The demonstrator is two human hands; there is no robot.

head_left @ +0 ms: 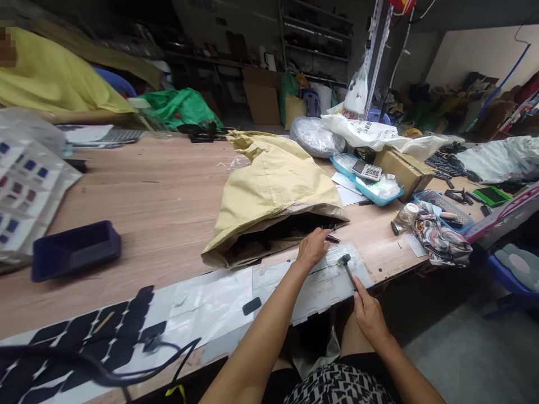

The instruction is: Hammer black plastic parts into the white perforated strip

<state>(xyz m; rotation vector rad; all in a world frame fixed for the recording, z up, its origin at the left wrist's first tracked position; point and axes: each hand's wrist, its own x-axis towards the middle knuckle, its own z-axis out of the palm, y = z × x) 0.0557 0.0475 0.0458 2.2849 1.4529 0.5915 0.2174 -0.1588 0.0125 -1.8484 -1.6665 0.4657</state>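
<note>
1. Our left hand (312,248) pinches a black piece (333,239) just beside the near mouth of the yellow bag (275,179).
2. Our right hand (371,315), farther right and nearer, grips a hammer (346,262) by its handle.

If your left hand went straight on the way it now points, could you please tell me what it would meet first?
The left hand would probably meet the mouth of the yellow bag first, though depth is unclear.

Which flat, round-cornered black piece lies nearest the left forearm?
The lone black piece just beside the left forearm; the other such pieces lie grouped farther left.
</note>
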